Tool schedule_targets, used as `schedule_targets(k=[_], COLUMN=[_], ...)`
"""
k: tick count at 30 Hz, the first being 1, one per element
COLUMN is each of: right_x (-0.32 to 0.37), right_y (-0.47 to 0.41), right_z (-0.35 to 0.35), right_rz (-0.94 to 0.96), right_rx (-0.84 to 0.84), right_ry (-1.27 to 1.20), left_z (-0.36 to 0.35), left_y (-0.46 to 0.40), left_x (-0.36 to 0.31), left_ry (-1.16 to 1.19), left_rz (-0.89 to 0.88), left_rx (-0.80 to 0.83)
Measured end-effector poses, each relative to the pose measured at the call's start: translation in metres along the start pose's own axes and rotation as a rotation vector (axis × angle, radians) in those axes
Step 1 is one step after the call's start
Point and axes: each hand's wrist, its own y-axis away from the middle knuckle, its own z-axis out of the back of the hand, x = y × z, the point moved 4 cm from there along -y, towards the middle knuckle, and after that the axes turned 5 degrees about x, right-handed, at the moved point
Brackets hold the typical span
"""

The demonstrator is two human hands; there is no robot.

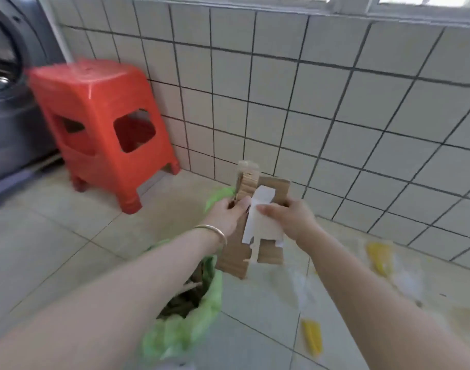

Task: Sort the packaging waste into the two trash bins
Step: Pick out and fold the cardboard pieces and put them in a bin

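My left hand (227, 214) and my right hand (290, 218) both grip a bundle of flattened brown cardboard pieces (263, 204) with a white paper piece (260, 222) on its front, held upright in the air. Just below and to the left stands a trash bin lined with a green bag (199, 321); brown cardboard scraps lie inside it. The bundle's lower edge hangs beside the bin's far right rim. Only this one bin is in view.
A red plastic stool (103, 129) stands against the tiled wall at the left, beside a grey washing machine (12, 97). On the floor at the right lie clear plastic wrappers with yellow contents (380, 257) (312, 337). The picture is blurred.
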Motion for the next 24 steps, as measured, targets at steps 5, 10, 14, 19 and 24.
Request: schedule_targets(k=[5, 10, 14, 19, 24], right_x=[0.012, -0.007, -0.031, -0.082, -0.118], right_y=[-0.020, -0.032, -0.049, -0.063, -0.074], right_z=[-0.114, -0.190, -0.215, -0.218, -0.220], right_rz=[0.116, 0.196, 0.161, 0.014, -0.065], right_rx=[0.057, 0.083, 0.150, 0.297, 0.227], right_ry=[0.153, 0.254, 0.429, 0.753, 0.775], left_z=[0.096, 0.147, 0.156, 0.133, 0.114], left_y=[0.009, 0.011, 0.008, 0.002, -0.021], left_x=[0.069, 0.135, 0.170, 0.215, 0.242], left_ry=[0.034, -0.131, -0.205, -0.400, -0.536], left_rz=[0.006, 0.132, 0.161, 0.237, 0.323], left_rx=[0.027, -0.048, -0.178, -0.085, -0.023])
